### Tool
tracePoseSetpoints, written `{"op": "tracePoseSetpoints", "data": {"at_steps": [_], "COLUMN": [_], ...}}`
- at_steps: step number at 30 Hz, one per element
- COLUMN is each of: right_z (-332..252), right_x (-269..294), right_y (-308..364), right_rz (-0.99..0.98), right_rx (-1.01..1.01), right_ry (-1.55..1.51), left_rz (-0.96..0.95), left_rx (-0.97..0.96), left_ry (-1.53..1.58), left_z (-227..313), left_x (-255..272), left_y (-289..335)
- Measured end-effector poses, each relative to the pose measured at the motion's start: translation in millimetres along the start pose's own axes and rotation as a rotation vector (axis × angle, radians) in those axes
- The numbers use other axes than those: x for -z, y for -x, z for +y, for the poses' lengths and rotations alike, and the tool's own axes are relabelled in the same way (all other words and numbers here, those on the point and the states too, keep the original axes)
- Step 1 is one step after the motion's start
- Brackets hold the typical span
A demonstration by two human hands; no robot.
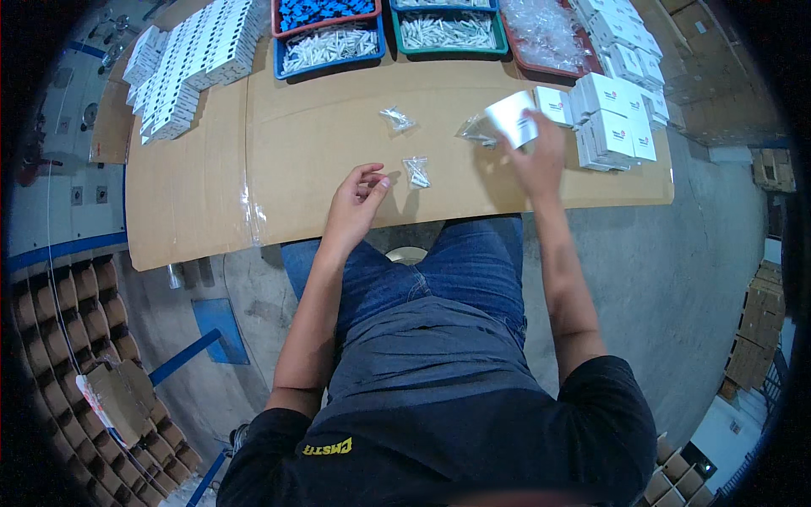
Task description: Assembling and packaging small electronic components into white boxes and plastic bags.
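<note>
My right hand grips a small white box above the right part of the cardboard-covered table. Just left of that box, partly covered by it, lies a clear plastic bag with small parts inside. My left hand hovers near the table's front edge, fingers loosely curled and apart, holding nothing. Right beside its fingertips rests a small clear bag of white pieces. Farther back, a similar clear bag lies on the cardboard.
Stacked white boxes stand at the right and far left. Along the back sit a blue tray and a green tray of white pieces, a red tray of blue parts, and a tray of clear bags.
</note>
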State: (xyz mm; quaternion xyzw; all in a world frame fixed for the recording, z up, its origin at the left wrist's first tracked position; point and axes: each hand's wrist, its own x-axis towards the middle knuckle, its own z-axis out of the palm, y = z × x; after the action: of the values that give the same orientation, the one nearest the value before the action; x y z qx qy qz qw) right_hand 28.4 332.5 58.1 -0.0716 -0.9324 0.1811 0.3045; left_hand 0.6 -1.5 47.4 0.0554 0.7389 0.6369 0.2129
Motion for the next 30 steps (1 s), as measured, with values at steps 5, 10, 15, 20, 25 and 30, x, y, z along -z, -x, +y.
{"op": "tracePoseSetpoints", "data": {"at_steps": [5, 10, 15, 20, 25, 30], "right_z": [60.6, 72.5, 62.2, 7.0, 0.0, -5.1], "right_x": [-18.6, -33.4, -25.7, -53.3, -77.9, -69.9], "right_y": [-26.6, -29.0, -25.1, -2.2, 3.1, 7.1], "right_rz": [0.193, 0.164, 0.014, -0.239, -0.315, -0.343], "right_rx": [-0.158, -0.116, -0.088, -0.115, -0.109, -0.580], "right_ry": [0.415, 0.648, 0.158, -0.346, -0.306, -1.029], "left_rz": [0.071, 0.174, 0.211, 0.214, 0.144, 0.208], "left_rx": [0.013, -0.100, -0.377, -0.615, -0.685, -0.785], "left_ry": [-0.213, -0.378, -0.674, -0.880, -0.819, -0.555], "left_z": [2.4, 12.2, 17.1, 13.7, 0.7, -2.6], "left_x": [0.1, 5.6, 3.0, 1.0, 1.2, -2.0], "left_y": [-5.9, -19.0, -47.0, -89.7, -109.7, -93.4]}}
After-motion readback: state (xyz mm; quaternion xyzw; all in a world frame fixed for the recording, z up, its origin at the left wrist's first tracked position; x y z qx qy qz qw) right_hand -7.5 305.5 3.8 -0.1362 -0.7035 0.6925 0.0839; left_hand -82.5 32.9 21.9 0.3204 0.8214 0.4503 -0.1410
